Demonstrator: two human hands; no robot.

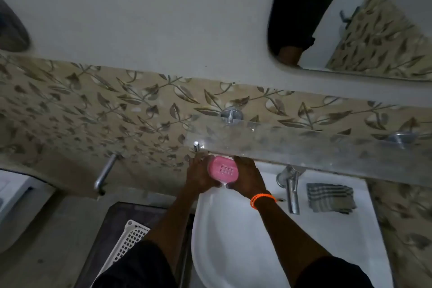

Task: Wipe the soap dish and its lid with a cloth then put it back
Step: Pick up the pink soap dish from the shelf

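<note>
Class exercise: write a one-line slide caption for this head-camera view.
Both hands, left and right, hold a pink soap dish above the white sink; a checked cloth lies beside the tap.

A pink soap dish [223, 169] with a slotted top sits level, just below a shelf. A folded checked cloth [330, 198] lies flat on the sink's rim.

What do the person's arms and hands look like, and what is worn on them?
Both forearms are bare. Dark short sleeves cover the upper arms. The right hand has thin bright orange bangles around its wrist. The left hand shows nothing worn. No gloves, and no rings that I can see.
</note>
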